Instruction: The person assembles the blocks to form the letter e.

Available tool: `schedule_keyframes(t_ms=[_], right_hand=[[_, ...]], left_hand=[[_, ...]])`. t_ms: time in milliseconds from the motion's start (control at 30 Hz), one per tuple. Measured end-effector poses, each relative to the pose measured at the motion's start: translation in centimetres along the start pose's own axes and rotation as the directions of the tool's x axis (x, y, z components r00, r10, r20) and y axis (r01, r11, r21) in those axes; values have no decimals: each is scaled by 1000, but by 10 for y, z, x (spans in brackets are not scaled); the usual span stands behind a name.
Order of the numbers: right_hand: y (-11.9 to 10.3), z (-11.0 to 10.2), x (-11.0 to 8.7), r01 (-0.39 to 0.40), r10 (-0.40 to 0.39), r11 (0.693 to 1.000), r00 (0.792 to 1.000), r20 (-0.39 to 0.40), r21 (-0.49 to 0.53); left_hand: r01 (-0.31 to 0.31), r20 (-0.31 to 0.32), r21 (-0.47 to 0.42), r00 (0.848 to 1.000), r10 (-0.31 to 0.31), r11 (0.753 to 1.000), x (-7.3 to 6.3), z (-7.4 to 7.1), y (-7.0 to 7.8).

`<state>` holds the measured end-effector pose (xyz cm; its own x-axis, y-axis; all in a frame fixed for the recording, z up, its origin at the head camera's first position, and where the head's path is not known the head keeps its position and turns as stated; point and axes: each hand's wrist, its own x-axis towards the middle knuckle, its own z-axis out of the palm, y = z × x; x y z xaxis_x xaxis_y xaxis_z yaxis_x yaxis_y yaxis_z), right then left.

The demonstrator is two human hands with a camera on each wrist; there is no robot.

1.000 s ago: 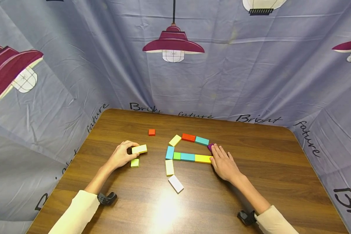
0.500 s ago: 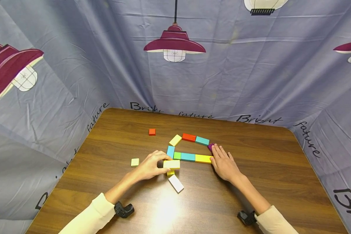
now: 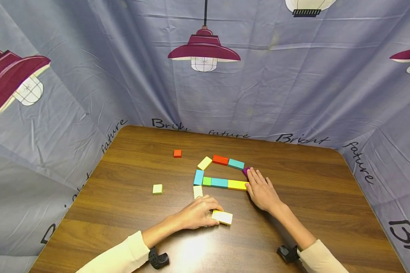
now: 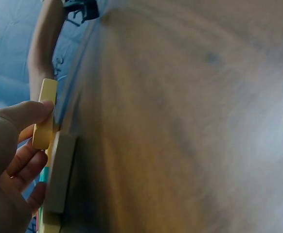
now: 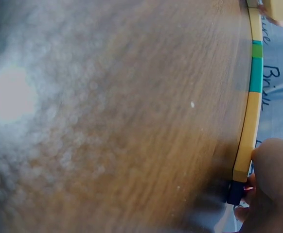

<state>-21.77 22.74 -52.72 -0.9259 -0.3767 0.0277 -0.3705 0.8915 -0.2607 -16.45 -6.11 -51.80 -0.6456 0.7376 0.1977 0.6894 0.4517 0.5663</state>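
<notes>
My left hand (image 3: 199, 213) pinches a yellow block (image 3: 223, 217) between thumb and fingers; the left wrist view shows this yellow block (image 4: 45, 114) raised off the table. Just under the fingers there stands another block (image 4: 62, 172), which the hand hides in the head view. My right hand (image 3: 262, 192) rests on the table with its fingers straight, touching a long yellow block (image 3: 237, 184) and a purple block (image 3: 246, 171). Leftward from them run a teal block (image 3: 219, 183), a green block (image 3: 207, 181) and a blue block (image 3: 199, 177). A pale yellow block (image 3: 197, 191) is partly covered by my left hand.
A yellow block (image 3: 205, 163), a red block (image 3: 220, 160) and a teal block (image 3: 236, 164) curve along the far side. Apart at the left lie a small red block (image 3: 177, 153) and a small light green block (image 3: 157, 189) on the wooden table (image 3: 304, 167).
My left hand has carried the yellow block rightward and nearer to me, from beside the light green block to over the white block's place. The right hand has stayed put.
</notes>
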Motion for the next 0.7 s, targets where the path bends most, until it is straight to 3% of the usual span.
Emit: schedule_keyframes(t_ms=[267,433,700], right_hand=[[-1,-1,1,8,-8,1000,1000,-1,2],[-1,-1,0,5,-5,1000,1000,-5,2],[0,0,0,3,-3,1000,1000,-7,-5]], left_hand=[[14,10,46,1000,-14,999,-1,5,5],[-27,28,45,999,25,999,1,8,8],[-76,54,119,996,70,990,0,14,8]])
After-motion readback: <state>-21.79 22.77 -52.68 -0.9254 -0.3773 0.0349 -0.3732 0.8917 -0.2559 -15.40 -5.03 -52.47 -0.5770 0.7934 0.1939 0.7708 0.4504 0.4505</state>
